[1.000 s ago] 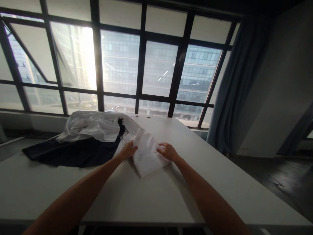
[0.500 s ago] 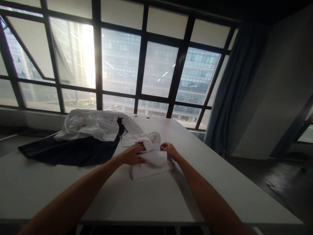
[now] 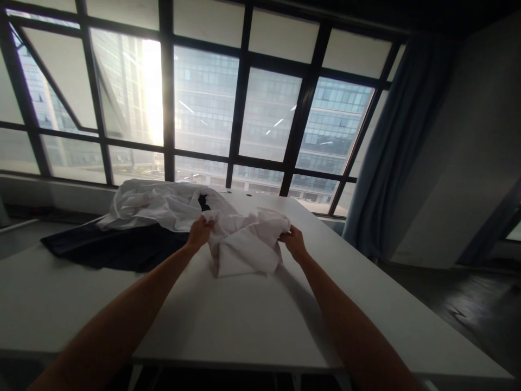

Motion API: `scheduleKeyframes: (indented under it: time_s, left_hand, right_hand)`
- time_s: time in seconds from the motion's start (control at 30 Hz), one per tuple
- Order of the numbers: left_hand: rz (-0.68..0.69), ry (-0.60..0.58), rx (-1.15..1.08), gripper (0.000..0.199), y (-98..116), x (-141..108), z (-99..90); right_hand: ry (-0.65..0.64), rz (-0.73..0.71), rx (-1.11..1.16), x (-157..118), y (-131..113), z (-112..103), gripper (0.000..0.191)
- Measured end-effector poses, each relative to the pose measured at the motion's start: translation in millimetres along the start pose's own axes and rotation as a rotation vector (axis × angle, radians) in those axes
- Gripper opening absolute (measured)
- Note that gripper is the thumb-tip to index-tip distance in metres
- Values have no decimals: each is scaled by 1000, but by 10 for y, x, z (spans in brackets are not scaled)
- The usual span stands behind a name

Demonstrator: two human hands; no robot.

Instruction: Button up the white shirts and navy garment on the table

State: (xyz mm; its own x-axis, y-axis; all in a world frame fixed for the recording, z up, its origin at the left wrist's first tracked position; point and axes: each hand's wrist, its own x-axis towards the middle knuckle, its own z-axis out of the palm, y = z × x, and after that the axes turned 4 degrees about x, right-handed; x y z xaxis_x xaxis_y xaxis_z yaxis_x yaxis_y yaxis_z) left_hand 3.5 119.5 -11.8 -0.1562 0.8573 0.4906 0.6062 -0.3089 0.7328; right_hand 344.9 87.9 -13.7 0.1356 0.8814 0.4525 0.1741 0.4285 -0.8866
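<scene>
A white cloth garment (image 3: 246, 247) hangs stretched between my two hands just over the table, its lower edge near the tabletop. My left hand (image 3: 199, 232) pinches its upper left corner. At the opposite side, my right hand (image 3: 293, 241) is closed on its right edge. Folds run across the fabric, and its exact kind cannot be made out. Behind and left of it lies a heap of thin white cloth (image 3: 154, 203), close against the held piece; whether the two are joined I cannot tell. Dark navy cloth (image 3: 118, 247) lies spread under that heap.
The white table (image 3: 244, 320) spans the foreground, its right edge slanting away toward the windows. A large black-framed window (image 3: 207, 103) stands behind it, with one pane tilted at the left. A blue curtain (image 3: 391, 163) hangs at the right beside a wall.
My hands have moved apart, the left one outward and up, the right one slightly outward and up. The bunched white garment is now raised and spread between them.
</scene>
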Motion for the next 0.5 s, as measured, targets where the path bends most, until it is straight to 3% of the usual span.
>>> scheduleKeyframes:
  time_s: [0.07, 0.2, 0.23, 0.3, 0.4, 0.5]
  left_hand:
    - [-105, 63, 43, 31, -142, 105, -118]
    - [-136, -15, 163, 31, -324, 137, -236]
    - [-126, -50, 208, 33, -340, 115, -238]
    - [-103, -115, 327, 42, -317, 51, -227]
    - [-23, -149, 552, 51, -52, -53, -249]
    - [117, -95, 635, 38, 509, -176, -421]
  right_hand:
    - [-128, 23, 179, -5, -128, -180, 29]
    - [-682, 329, 215, -86, -289, -473, 39]
    - [-728, 368, 160, -109, -302, -497, 44]
    - [-697, 368, 20, -146, -310, -481, 51]
    - [-673, 315, -144, -186, -335, -361, 62]
    - [-825, 258, -210, -234, -411, -192, 70]
